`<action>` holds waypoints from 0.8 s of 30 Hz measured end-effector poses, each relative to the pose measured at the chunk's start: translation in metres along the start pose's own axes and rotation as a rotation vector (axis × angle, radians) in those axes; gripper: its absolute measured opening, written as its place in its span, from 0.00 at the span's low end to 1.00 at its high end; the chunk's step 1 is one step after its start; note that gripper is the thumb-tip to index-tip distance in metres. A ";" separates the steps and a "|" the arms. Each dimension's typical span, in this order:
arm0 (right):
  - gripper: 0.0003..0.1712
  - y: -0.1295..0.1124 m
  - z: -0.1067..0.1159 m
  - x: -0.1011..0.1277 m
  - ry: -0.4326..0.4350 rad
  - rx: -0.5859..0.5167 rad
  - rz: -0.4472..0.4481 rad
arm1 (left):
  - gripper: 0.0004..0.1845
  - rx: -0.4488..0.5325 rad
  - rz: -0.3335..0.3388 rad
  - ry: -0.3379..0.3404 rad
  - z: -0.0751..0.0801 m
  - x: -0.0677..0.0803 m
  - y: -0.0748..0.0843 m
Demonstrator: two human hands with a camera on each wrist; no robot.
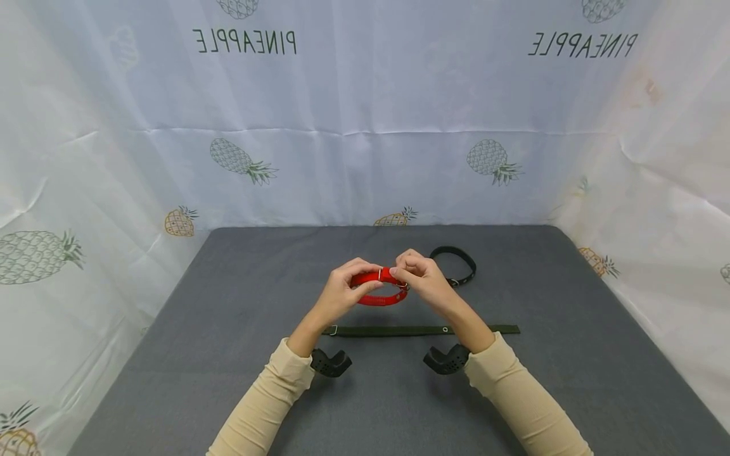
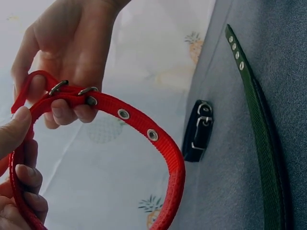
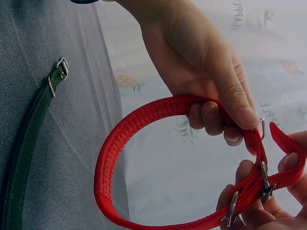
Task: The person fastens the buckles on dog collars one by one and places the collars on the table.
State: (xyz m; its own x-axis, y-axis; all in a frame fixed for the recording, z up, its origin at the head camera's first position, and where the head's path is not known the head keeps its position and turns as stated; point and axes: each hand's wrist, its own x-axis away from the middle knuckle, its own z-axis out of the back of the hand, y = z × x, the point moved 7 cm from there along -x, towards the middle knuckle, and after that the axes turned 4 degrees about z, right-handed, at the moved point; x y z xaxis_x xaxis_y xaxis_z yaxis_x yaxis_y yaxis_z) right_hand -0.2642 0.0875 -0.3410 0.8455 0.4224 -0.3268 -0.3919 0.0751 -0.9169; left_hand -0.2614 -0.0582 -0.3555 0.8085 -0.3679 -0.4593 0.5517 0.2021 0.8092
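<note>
A person held a red collar [image 1: 381,289] looped above the grey bench [image 1: 228,354], the left hand [image 1: 342,291] gripping the strap to steady it while the right hand [image 1: 424,282] pinched its metal buckle [image 3: 265,184]. A green strap [image 1: 422,330] lay flat beneath; a black collar [image 1: 456,265] rested behind.
</note>
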 end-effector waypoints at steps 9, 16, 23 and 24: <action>0.14 0.002 -0.003 -0.002 -0.016 -0.008 0.011 | 0.13 -0.021 -0.030 0.000 0.001 0.000 0.002; 0.14 0.002 -0.004 -0.004 -0.025 0.006 0.019 | 0.14 -0.029 -0.053 0.004 0.002 -0.001 0.004; 0.15 0.005 -0.005 -0.003 -0.033 0.030 0.007 | 0.13 -0.031 -0.036 -0.010 0.000 0.001 0.000; 0.15 0.005 -0.004 -0.003 -0.031 0.033 0.004 | 0.13 -0.029 -0.034 -0.013 -0.001 0.001 0.000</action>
State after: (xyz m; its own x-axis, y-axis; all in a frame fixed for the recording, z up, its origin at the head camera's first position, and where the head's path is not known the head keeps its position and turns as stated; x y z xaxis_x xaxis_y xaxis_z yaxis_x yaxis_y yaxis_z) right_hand -0.2670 0.0827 -0.3459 0.8324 0.4508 -0.3223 -0.4071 0.1026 -0.9076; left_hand -0.2606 -0.0580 -0.3560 0.7864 -0.3865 -0.4819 0.5849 0.2150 0.7821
